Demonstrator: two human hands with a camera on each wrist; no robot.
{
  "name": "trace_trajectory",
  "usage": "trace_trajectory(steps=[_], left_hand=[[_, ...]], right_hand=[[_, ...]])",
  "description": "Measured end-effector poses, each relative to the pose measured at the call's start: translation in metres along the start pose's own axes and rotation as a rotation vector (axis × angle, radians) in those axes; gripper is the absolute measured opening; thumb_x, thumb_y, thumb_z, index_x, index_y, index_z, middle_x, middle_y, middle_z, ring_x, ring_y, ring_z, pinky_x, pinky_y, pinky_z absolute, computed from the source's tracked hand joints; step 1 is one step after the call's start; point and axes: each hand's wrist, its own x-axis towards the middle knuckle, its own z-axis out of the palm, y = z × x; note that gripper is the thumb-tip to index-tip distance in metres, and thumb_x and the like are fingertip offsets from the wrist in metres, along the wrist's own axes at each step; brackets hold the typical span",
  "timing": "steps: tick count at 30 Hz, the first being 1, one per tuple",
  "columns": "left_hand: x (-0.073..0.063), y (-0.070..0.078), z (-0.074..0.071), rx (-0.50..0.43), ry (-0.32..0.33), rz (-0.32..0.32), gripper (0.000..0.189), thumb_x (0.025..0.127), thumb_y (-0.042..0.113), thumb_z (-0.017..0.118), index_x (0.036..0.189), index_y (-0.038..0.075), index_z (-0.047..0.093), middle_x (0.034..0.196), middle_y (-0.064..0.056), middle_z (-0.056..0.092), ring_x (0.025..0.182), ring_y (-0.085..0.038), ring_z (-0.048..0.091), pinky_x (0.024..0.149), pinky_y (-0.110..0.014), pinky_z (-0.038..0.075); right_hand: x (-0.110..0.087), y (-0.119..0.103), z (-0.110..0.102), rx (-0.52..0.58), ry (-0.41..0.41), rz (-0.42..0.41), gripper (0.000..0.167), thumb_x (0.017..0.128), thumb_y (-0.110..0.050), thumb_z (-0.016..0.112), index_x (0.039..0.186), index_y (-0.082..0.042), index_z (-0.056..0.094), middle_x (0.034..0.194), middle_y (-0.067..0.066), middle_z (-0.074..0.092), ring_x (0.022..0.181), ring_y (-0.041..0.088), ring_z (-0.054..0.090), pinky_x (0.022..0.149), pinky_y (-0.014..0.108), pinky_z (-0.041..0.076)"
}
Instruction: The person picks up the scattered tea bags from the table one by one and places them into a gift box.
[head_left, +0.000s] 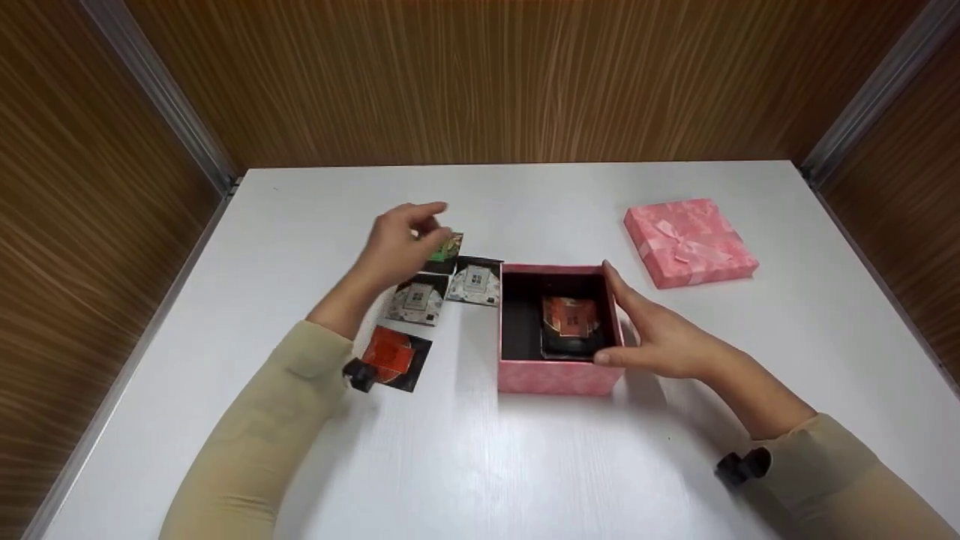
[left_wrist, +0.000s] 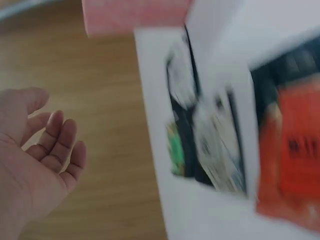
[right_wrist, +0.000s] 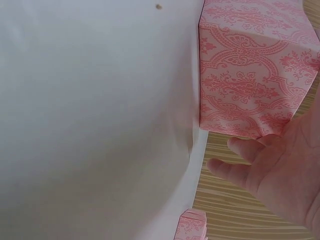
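Note:
A pink gift box [head_left: 559, 377] stands uncovered on the table, with a red-and-black square packet [head_left: 571, 321] inside, in its right half. My right hand [head_left: 660, 341] holds the box's right side, thumb at the near corner and fingers at the far one. The right wrist view shows some of those fingers extended past the patterned wall. My left hand [head_left: 401, 244] hovers over the packets left of the box, fingers loosely bent and nothing in them. Beneath and near it lie a green packet [head_left: 444, 255], two white-and-black packets [head_left: 418, 300] and an orange-red packet [head_left: 391, 355].
The box's pink lid [head_left: 690, 244], with a ribbon bow, lies at the back right of the white table [head_left: 517, 465]. Wood-grain panels [head_left: 480, 82] enclose the table at the back and both sides.

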Motion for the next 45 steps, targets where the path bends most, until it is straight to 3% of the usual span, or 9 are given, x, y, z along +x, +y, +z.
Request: trace_trajectory(steps=[4,9,16,25,29,45], left_hand=[[0.003,-0.028,-0.014,0.000,0.047,-0.099,0.049,0.105,0.022,0.069,0.150,0.008,0.060,0.119,-0.010,0.067,0.116,-0.024,0.061,0.100,-0.040,0.051],[0.008,-0.057,-0.020,-0.032,0.094,-0.208,0.052,0.104,0.024,0.070,0.153,0.011,0.058,0.126,-0.011,0.064,0.122,-0.025,0.058,0.105,-0.041,0.048],[0.014,-0.085,-0.014,-0.055,0.036,-0.275,0.064,0.103,0.026,0.072,0.160,0.008,0.048,0.143,-0.019,0.058,0.133,-0.031,0.053,0.111,-0.044,0.045],[0.017,-0.093,-0.004,-0.041,-0.122,-0.336,0.076,0.103,0.032,0.071,0.168,0.017,0.035,0.165,-0.018,0.041,0.154,-0.036,0.034,0.125,-0.049,0.028],[0.019,-0.092,-0.002,-0.021,-0.161,-0.342,0.079,0.103,0.036,0.070,0.170,0.021,0.030,0.169,-0.018,0.034,0.158,-0.034,0.027,0.127,-0.049,0.023],[0.032,-0.091,0.014,0.222,-0.193,-0.310,0.081,0.103,0.040,0.069,0.170,0.020,0.027,0.168,-0.020,0.029,0.156,-0.037,0.023,0.127,-0.053,0.021]], right_hand=[[0.000,0.000,0.001,0.006,0.001,0.001,0.123,0.090,-0.052,0.082,0.172,-0.016,-0.002,0.175,0.014,0.016,0.158,0.036,0.025,0.123,0.061,0.028],[0.001,-0.001,0.003,0.000,-0.003,0.003,0.123,0.089,-0.052,0.082,0.172,-0.018,-0.002,0.175,0.014,0.016,0.158,0.037,0.026,0.123,0.061,0.027],[0.001,-0.001,0.004,-0.001,0.011,-0.026,0.123,0.089,-0.051,0.082,0.172,-0.016,-0.002,0.175,0.016,0.015,0.156,0.040,0.029,0.121,0.062,0.030],[-0.001,-0.001,0.006,-0.007,0.013,-0.022,0.123,0.089,-0.052,0.082,0.172,-0.016,-0.001,0.175,0.016,0.017,0.156,0.039,0.030,0.120,0.062,0.031],[-0.001,-0.001,0.005,-0.009,0.018,-0.021,0.122,0.089,-0.051,0.082,0.172,-0.017,-0.001,0.174,0.017,0.019,0.156,0.040,0.029,0.121,0.062,0.031],[-0.001,0.002,0.001,-0.002,0.015,-0.002,0.123,0.089,-0.051,0.082,0.172,-0.018,-0.003,0.175,0.015,0.016,0.157,0.038,0.027,0.122,0.062,0.029]])
